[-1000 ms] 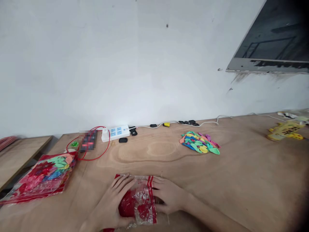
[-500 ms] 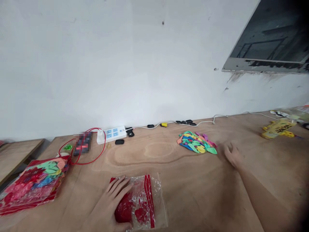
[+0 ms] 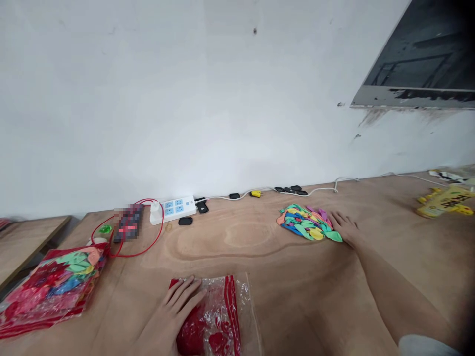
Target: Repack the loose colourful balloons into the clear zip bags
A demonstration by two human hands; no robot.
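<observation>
My left hand lies over the left part of a clear plastic bag with red print and a red band. Its fingers are stretched out on the bag; the thumb is hidden at the lower edge. To the right, a loose heap of colourful uninflated balloons rests on the wooden table. My right hand is at the right edge of that heap, palm down, fingers apart, with the fingertips close to the pink and purple balloons. Whether they touch cannot be made out.
A second bag full of colourful balloons is at the left. Behind it are a blurred-out dark device, a red cable and a white power strip. A yellow plug sits along the wall; a yellow package lies far right.
My right hand has moved left, up against the balloon heap, its fingers now flatter. My left hand stays on the bag. The view has shifted slightly.
</observation>
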